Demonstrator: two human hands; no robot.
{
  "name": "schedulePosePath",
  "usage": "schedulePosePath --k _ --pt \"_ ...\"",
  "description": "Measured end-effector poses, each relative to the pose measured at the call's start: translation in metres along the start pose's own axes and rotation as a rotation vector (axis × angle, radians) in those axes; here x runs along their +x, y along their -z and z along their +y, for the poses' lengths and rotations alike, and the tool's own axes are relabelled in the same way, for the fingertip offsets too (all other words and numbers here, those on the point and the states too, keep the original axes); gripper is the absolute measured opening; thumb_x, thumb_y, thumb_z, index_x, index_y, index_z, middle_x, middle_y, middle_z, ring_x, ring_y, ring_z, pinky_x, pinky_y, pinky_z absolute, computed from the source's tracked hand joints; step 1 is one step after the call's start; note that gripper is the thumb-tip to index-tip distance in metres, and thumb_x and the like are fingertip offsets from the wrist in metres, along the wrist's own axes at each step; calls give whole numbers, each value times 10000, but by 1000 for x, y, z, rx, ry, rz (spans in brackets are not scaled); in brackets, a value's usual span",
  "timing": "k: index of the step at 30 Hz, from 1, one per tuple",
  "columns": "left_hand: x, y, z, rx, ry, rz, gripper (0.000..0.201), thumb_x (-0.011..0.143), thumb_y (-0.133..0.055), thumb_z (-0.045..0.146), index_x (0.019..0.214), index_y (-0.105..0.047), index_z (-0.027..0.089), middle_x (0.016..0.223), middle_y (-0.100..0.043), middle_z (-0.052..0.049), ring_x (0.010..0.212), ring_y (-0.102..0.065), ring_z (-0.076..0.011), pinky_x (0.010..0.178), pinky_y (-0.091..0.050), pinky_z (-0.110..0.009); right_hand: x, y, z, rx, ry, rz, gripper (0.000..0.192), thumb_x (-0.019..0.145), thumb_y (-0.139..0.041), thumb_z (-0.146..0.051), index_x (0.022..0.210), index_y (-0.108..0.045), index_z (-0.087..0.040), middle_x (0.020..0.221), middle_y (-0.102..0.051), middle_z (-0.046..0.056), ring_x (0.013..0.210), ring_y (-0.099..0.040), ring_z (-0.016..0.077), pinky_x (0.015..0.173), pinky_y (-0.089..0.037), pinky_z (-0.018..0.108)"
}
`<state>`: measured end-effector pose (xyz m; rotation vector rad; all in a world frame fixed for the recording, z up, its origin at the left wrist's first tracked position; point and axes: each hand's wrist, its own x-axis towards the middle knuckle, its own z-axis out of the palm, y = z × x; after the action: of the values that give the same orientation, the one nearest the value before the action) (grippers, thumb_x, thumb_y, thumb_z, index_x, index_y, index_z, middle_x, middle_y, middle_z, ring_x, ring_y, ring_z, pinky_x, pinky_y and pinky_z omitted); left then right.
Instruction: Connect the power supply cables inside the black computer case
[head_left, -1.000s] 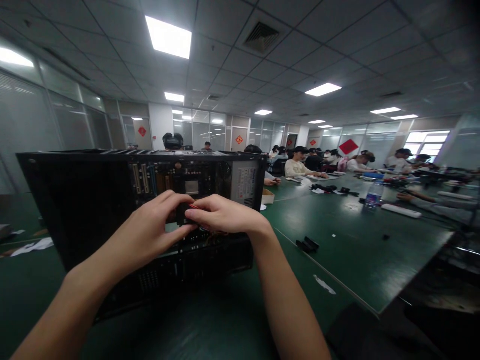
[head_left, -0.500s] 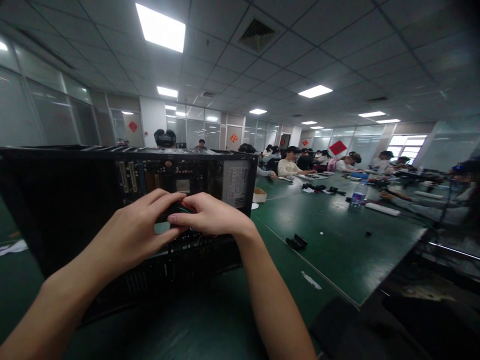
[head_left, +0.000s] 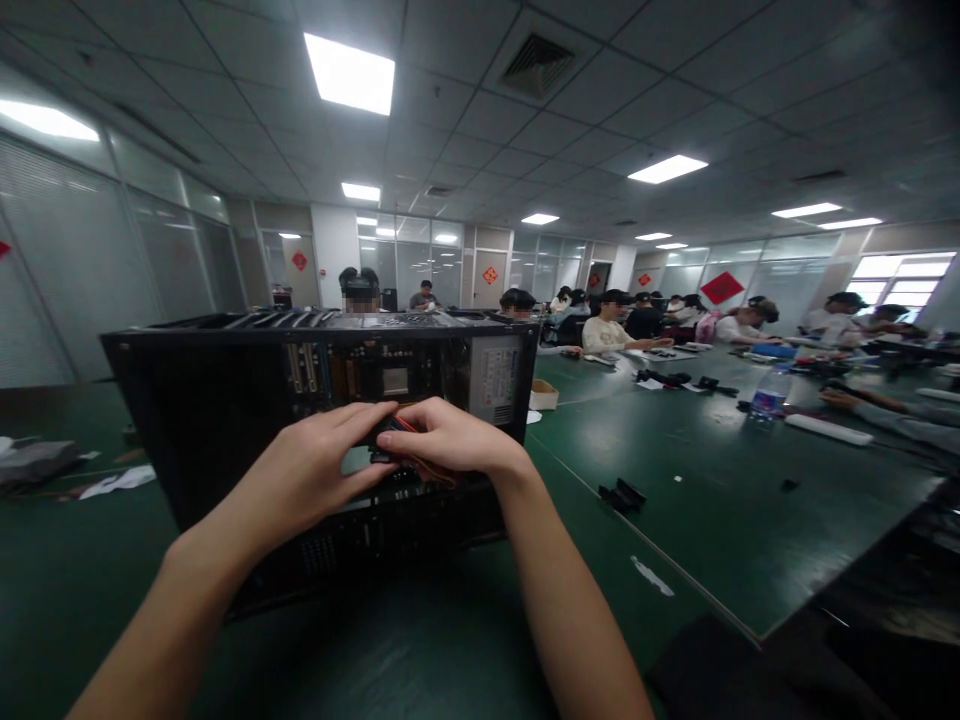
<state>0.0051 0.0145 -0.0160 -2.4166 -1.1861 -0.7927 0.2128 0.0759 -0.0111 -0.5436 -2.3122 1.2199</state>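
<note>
An open black computer case (head_left: 195,420) stands on the green table in front of me. Its motherboard (head_left: 394,381) shows inside, and a labelled power supply (head_left: 495,375) fills the upper right corner. Before the motherboard, my two hands meet at a bundle of coloured cables (head_left: 435,472). My left hand (head_left: 322,455) is closed on it, thumb and fingertips around a dark connector (head_left: 381,455). My right hand (head_left: 454,437) pinches the red and dark wires close by. Its fingers partly cover the bundle, so where the wires lead is hidden.
To the right lie a black plastic part (head_left: 622,495), a scrap of white paper (head_left: 651,576) and a water bottle (head_left: 769,395). A small open box (head_left: 544,395) stands behind the case. Crumpled paper (head_left: 120,481) is at left. Several people sit around the tables.
The view has swung left, so the case and table appear farther right. Both hands stay together at the cables, and more of the dark connector and brown wires now shows between them.
</note>
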Motion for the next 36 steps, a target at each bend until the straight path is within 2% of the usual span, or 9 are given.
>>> schedulePosePath --k 8,15,27,36 --pt "-2 11 7 -81 -8 -87 537 887 -591 366 1403 -504 244 1393 -589 -65 1252 -576 -244 1067 -486 -377 6 -3 7 131 -21 -69 367 870 -640 -510 806 -584 -153 537 -582 -44 422 -525 87 390 -375 173" --pt "-3 12 6 -80 -11 -70 544 862 -579 306 1399 -515 242 1384 -594 -64 1237 -589 -245 1046 -499 -347 10 -8 7 128 -6 -24 357 886 -628 -494 804 -587 -148 571 -591 -39 461 -529 83 427 -384 178" --pt "-4 11 1 -105 -31 -51 590 838 -565 304 1416 -516 195 1424 -564 -93 1272 -560 -277 1085 -469 -433 10 -16 1 193 -20 32 352 845 -674 -483 832 -585 -143 571 -617 -30 481 -590 107 451 -453 189" --pt "-9 11 8 -120 -65 -66 591 868 -523 207 1454 -444 195 1478 -509 -88 1316 -524 -247 1106 -448 -385 10 -22 5 184 -49 78 354 802 -668 -495 795 -563 -157 571 -622 -31 457 -574 115 429 -452 209"
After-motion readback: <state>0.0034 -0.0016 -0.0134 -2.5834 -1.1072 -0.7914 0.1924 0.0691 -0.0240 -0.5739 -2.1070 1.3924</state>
